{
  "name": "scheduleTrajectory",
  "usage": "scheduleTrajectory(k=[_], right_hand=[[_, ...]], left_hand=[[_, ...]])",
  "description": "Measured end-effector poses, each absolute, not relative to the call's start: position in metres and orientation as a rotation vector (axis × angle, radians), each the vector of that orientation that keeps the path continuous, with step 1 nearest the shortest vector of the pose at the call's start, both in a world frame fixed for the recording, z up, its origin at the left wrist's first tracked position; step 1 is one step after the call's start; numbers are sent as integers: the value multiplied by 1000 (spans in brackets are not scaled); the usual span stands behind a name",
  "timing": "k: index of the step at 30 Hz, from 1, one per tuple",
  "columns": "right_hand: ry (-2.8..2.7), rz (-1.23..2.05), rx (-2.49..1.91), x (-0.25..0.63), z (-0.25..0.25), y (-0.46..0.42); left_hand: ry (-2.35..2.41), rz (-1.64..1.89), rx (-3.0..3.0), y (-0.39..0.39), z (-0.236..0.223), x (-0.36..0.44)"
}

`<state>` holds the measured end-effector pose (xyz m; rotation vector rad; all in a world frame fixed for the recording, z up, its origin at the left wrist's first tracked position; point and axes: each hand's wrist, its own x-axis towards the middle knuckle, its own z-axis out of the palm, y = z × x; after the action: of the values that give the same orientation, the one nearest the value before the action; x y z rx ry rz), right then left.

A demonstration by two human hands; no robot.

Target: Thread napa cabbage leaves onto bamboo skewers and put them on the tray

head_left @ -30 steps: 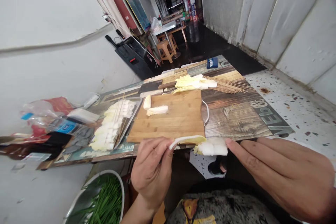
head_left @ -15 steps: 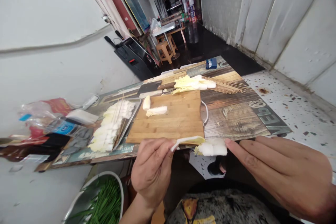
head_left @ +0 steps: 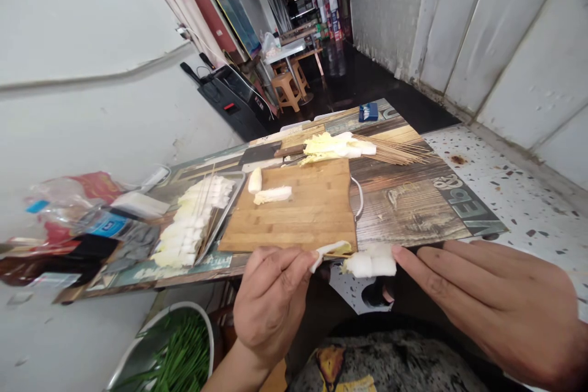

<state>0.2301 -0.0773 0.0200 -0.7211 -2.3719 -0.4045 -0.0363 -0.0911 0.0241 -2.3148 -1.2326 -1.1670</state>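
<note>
My left hand point(head_left: 274, 294) pinches a strip of napa cabbage point(head_left: 331, 251), white with a yellow edge, at the near edge of the cutting board. A thin stick point(head_left: 340, 255) shows between this strip and the cabbage pieces point(head_left: 371, 262) bunched beside it. At the right end of those pieces is my right hand point(head_left: 491, 300), fingers together, index fingertip against the cabbage; its thumb and the stick's far end are hidden. Two cabbage pieces point(head_left: 272, 195) lie on the wooden cutting board point(head_left: 298, 220). Left of the board, a metal tray point(head_left: 233, 201) holds skewered cabbage point(head_left: 186, 220).
Beyond the board lie loose cabbage point(head_left: 337, 147), bamboo skewers point(head_left: 402, 150), a cleaver point(head_left: 261, 152) and a blue box point(head_left: 368, 112). Bottles and bags point(head_left: 101, 220) crowd the table's left end. A metal bowl of green stalks point(head_left: 177, 349) stands below, at lower left.
My left hand has moved slightly right, bringing the cabbage strip closer to the bunched pieces; the stick now shows between them. My right hand stays nearly in place.
</note>
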Motion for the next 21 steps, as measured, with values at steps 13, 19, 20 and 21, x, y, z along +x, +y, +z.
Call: scheduleTrajectory(k=[13,19,20,21], right_hand=[[-2339,-393,-684,217,8,-75],[-2129,-370,-765,225,-1,-65],[-2097,-318,-771,225,-2,-61],[-2070,-262,-767,225,-3,-57]], left_hand=[[-1173,-1029,-2375,-99,18,-32],[-1224,-1268,-2069,-105,24,-24],[-1241,-1314,-2059,-105,24,-24],[-1269,-1348,-2061,-103,23,-24]])
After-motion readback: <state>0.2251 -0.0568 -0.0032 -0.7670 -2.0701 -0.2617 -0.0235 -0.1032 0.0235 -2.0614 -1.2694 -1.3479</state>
